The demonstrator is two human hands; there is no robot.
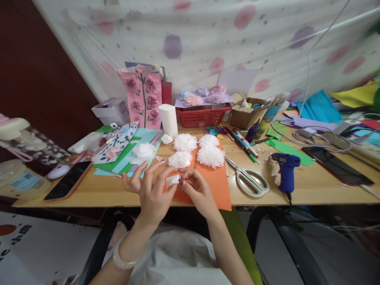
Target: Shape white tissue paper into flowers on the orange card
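A small piece of white tissue paper (pixel 172 181) is pinched between my two hands above the table's front edge. My left hand (pixel 154 194) grips its left side with thumb and a finger, the other fingers fanned out. At its right end, my right hand (pixel 197 190) holds it between thumb and forefinger. Just beyond lie several fluffy white paper flowers (pixel 210 156), in two rows on and beside an orange sheet of paper (pixel 218 188). A loose pile of white tissue (pixel 144 151) rests on coloured paper to the left.
Scissors (pixel 252 182) and a blue glue gun (pixel 285 170) lie to the right, near a phone (pixel 338 164). Markers (pixel 245 144) sit behind them. A red basket (pixel 203 116) with paper flowers stands at the back, beside a white roll (pixel 168 120). Another phone (pixel 69 180) lies left.
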